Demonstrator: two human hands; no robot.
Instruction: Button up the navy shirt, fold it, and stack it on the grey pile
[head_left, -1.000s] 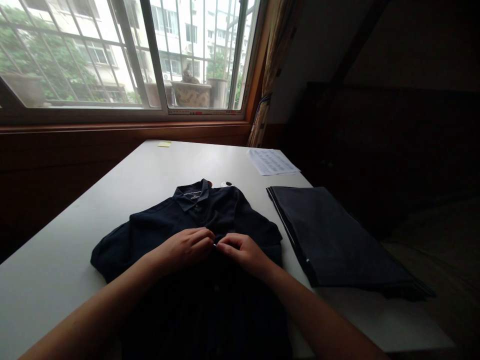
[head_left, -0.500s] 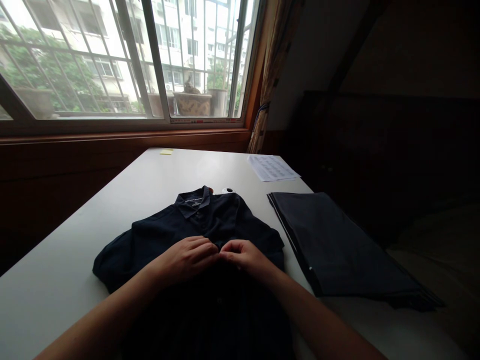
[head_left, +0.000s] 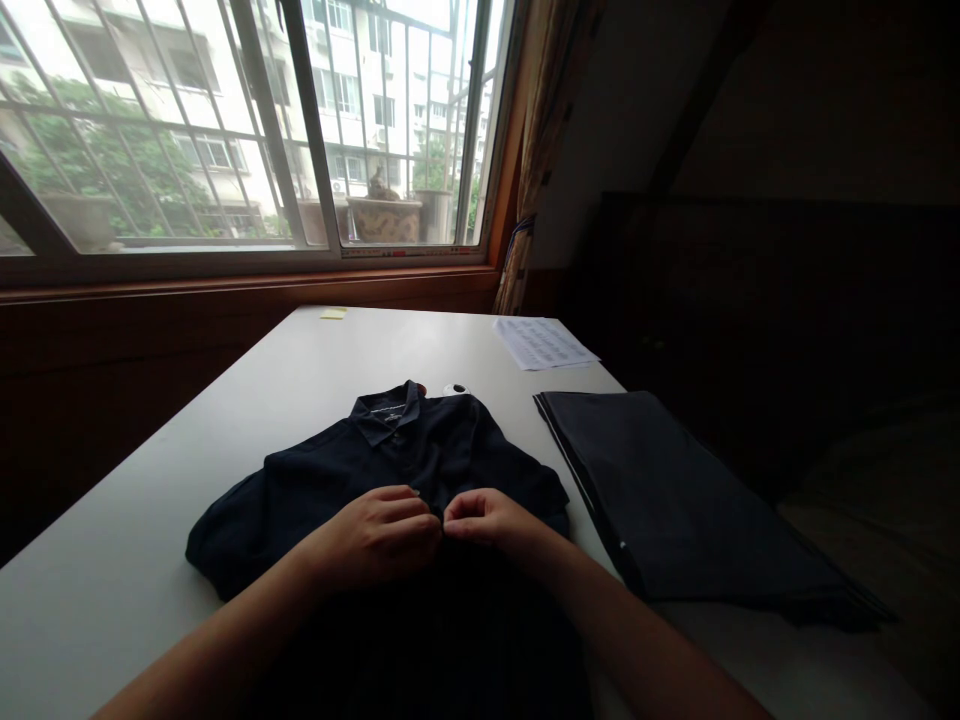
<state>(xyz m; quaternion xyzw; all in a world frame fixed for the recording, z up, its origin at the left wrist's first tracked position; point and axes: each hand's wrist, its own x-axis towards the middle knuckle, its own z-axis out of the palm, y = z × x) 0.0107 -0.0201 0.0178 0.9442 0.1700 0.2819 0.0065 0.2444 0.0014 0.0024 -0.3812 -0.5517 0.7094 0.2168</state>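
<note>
A dark navy collared shirt lies spread face up on the white table, collar toward the window. My left hand and my right hand meet at the middle of the shirt's chest. Both have their fingers curled and pinched together on the fabric at the front opening, fingertips almost touching. What exactly the fingertips pinch is too small and dark to make out.
A folded dark garment with a thin light edge lies at the right of the table. A printed paper sheet sits behind it. A small yellow note is by the window. A small white object peeks out beside the collar.
Both hands stayed pinched together at the shirt's middle; they shifted slightly, with the fingertips drawn closer. The view tilted up a little.
</note>
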